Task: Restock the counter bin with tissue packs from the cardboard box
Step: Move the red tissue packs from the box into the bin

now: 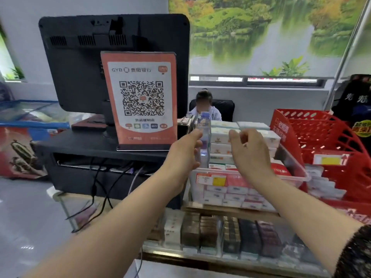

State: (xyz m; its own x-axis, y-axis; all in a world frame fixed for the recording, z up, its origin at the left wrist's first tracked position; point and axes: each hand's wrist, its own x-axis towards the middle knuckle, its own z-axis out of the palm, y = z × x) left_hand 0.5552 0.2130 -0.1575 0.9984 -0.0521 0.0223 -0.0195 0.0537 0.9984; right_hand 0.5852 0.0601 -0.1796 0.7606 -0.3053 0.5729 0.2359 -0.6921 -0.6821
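A clear plastic counter bin (297, 169) stands on the glass counter, piled high with white tissue packs (220, 135). My left hand (184, 153) reaches to the bin's left side, fingers curled beside a clear water bottle (204, 137) with a blue cap; whether it grips the bottle I cannot tell. My right hand (249, 151) hovers over the stacked packs, thumb and fingers slightly apart, holding nothing. No cardboard box is in view.
A red plastic basket (329, 141) with more packs sits right of the bin. A QR-code sign (140, 97) and a black monitor (84, 63) stand to the left. Cigarette packs (230, 235) fill the glass case below. A person sits behind the counter.
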